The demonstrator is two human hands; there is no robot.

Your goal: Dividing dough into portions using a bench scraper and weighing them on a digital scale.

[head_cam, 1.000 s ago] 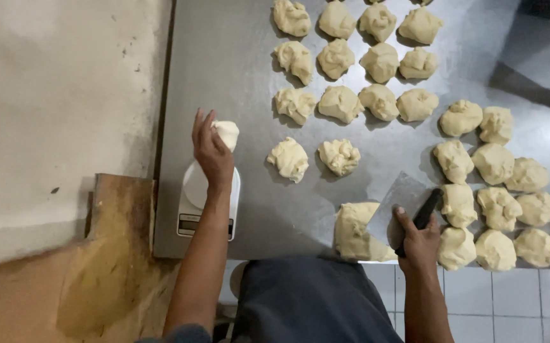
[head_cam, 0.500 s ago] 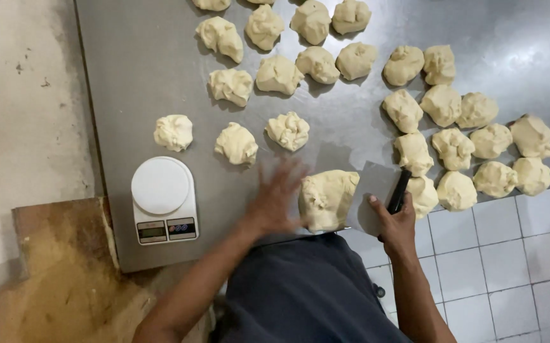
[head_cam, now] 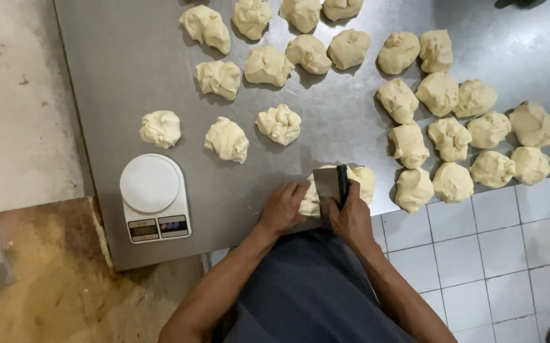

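- Right hand (head_cam: 352, 219) is closed around the dark handle of a metal bench scraper (head_cam: 332, 185); the blade stands upright, pressed down into the large dough lump (head_cam: 359, 181).
- Left hand (head_cam: 282, 206) is cupped against the lump's left side, fingers curled onto it, steadying it.
- The lump is pale cream, rough and folded, at the near edge of the steel table (head_cam: 129, 70), directly between both hands.
- Half a second ago the left hand was blurred mid-reach and the scraper sat right of the lump; now it is on top.
- White kitchen scale (head_cam: 154, 197) sits well left, its platform bare; portioned dough balls (head_cam: 226, 140) lie beyond.
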